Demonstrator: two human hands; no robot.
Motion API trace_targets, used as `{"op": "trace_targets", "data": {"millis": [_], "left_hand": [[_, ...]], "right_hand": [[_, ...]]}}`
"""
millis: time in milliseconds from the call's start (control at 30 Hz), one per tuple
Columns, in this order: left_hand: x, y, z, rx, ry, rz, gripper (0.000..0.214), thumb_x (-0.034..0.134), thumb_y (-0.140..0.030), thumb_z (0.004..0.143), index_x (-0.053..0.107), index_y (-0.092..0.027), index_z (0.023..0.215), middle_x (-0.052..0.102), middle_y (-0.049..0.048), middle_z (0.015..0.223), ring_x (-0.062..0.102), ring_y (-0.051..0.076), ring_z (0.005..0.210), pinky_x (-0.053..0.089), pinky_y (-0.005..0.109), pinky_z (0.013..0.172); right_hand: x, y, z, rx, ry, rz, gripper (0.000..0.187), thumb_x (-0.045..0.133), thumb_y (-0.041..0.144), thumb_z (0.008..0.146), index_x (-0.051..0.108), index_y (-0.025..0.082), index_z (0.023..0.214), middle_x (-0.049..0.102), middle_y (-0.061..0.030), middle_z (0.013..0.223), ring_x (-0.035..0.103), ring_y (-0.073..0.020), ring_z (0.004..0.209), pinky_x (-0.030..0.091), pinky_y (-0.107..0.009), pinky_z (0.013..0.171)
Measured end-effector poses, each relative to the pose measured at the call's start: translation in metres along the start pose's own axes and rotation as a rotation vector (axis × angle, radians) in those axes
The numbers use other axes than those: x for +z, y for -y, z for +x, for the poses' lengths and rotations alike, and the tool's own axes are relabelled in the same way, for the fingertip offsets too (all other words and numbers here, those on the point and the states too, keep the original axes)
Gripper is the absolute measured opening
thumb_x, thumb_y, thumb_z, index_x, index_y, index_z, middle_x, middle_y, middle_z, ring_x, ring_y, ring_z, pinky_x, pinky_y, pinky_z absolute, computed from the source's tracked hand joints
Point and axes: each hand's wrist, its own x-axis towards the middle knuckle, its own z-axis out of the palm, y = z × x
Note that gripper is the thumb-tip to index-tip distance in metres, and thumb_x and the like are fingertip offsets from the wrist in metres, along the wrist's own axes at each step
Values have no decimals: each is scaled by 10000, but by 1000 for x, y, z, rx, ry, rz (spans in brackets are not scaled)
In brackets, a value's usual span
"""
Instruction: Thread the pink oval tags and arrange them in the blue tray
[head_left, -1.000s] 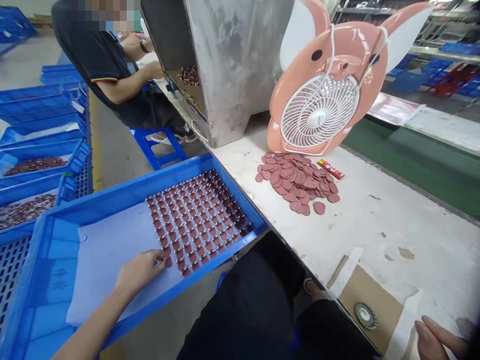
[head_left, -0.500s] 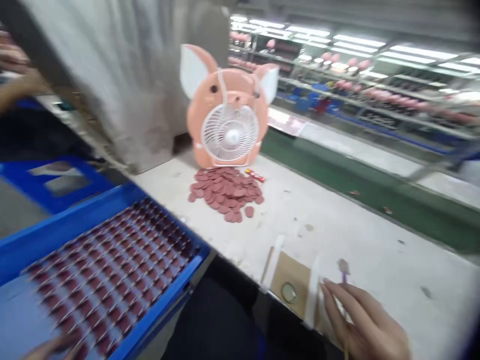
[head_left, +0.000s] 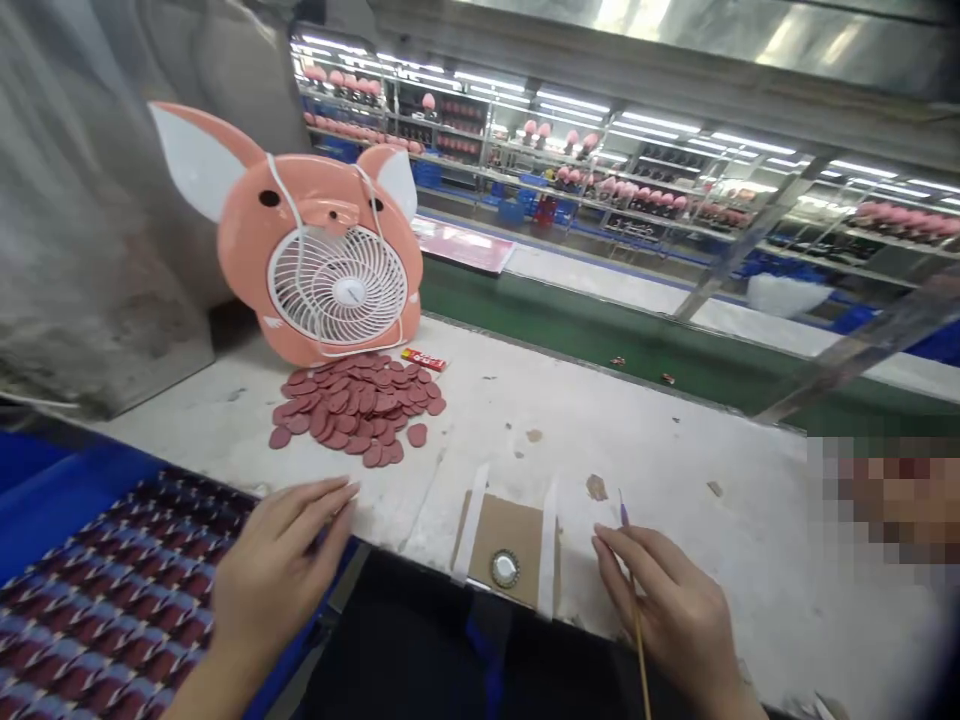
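In my right hand (head_left: 667, 600) is a thin paintbrush (head_left: 639, 625) with a wooden handle and a purple part near its fine tip. The brush points away from me over the white table. My left hand (head_left: 289, 560) hovers at the table's near edge, fingers stretched and holding nothing that I can see. Just beyond it lies a heap of flat, dull-red discs (head_left: 360, 405). Between my hands, a piece of brown cardboard (head_left: 517, 520) is fixed down with white tape strips. A small round metal piece like a bottle cap (head_left: 505, 568) rests on it.
A pink pig-shaped fan (head_left: 341, 280) stands behind the heap, with a small red-yellow packet (head_left: 424, 360) beside it. At lower left is a blue tray (head_left: 45, 490) with rows of red discs in dividers. A green belt (head_left: 540, 320) runs behind the table.
My left hand has come up from the divided tray to the table beside the disc heap. My view has swung to the right. My right hand still holds the brush.
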Motion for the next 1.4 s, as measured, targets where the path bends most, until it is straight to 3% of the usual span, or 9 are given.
{"op": "trace_targets", "data": {"millis": [200, 433, 700, 933, 1033, 1133, 1267, 1333, 1400], "left_hand": [[41, -30, 77, 138, 129, 202, 271, 569, -399, 925, 752, -236, 1040, 724, 93, 1084, 598, 310, 996, 469, 410, 831], [51, -39, 98, 147, 178, 234, 328, 472, -329, 967, 771, -207, 911, 737, 109, 934, 606, 314, 953, 421, 412, 780], [41, -59, 83, -101, 105, -55, 382, 449, -423, 973, 751, -190, 947, 728, 90, 1045, 644, 278, 989, 459, 330, 708], [20, -121, 37, -177, 387, -645, 311, 557, -409, 923, 733, -229, 742, 710, 28, 727, 664, 185, 681, 500, 236, 593], [15, -138, 11, -233, 432, -894, 222, 636, -346, 882, 746, -240, 722, 655, 31, 685, 612, 161, 591, 490, 227, 541], [17, -144, -7, -384, 462, -1170, 131, 735, -380, 809, 789, -261, 801, 645, 33, 726, 581, 137, 542, 485, 214, 472], [22, -146, -20, -759, 496, -1445, 309, 895, -449, 606, 790, -304, 859, 635, 7, 644, 621, 156, 556, 432, 167, 396], [23, -145, -23, -789, 508, -1480, 372, 917, -460, 560, 798, -308, 879, 628, 1, 639, 610, 144, 543, 418, 156, 389], [24, -141, -24, -707, 515, -1485, 327, 905, -456, 589, 813, -293, 857, 609, 2, 689, 598, 123, 543, 430, 159, 404]], "right_hand": [[-8, -5, -18, 19, -11, -17, 92, 578, 177, 1020, 659, 144, 1049, 649, -46, 919, 651, -153, 773, 502, -235, 683], [-6, -2, -25, 66, -23, 29, 89, 589, 157, 1008, 662, 137, 1055, 637, -55, 905, 638, -168, 776, 509, -251, 707], [8, 15, -3, 183, -55, 286, 149, 594, 104, 977, 694, 160, 1073, 644, -69, 897, 624, -174, 775, 500, -257, 674], [14, 57, 27, 459, -5, 799, 153, 632, 291, 970, 704, 171, 1033, 651, -47, 844, 632, -144, 692, 551, -221, 617], [18, 75, 28, 597, 54, 986, 257, 640, 395, 980, 691, 149, 928, 677, -49, 780, 652, -148, 617, 560, -206, 550], [21, 86, 20, 754, 99, 1224, 343, 636, 469, 984, 640, 136, 900, 698, -66, 745, 650, -158, 538, 557, -215, 488], [22, 92, 7, 983, 148, 1521, 423, 801, 532, 830, 659, 135, 863, 692, -73, 721, 630, -159, 513, 558, -236, 490], [22, 95, 4, 1025, 184, 1552, 431, 837, 527, 792, 670, 135, 846, 685, -65, 703, 616, -146, 504, 546, -223, 486], [23, 98, 3, 1065, 217, 1588, 416, 852, 508, 787, 680, 134, 851, 684, -60, 704, 618, -137, 522, 543, -206, 504]]}}
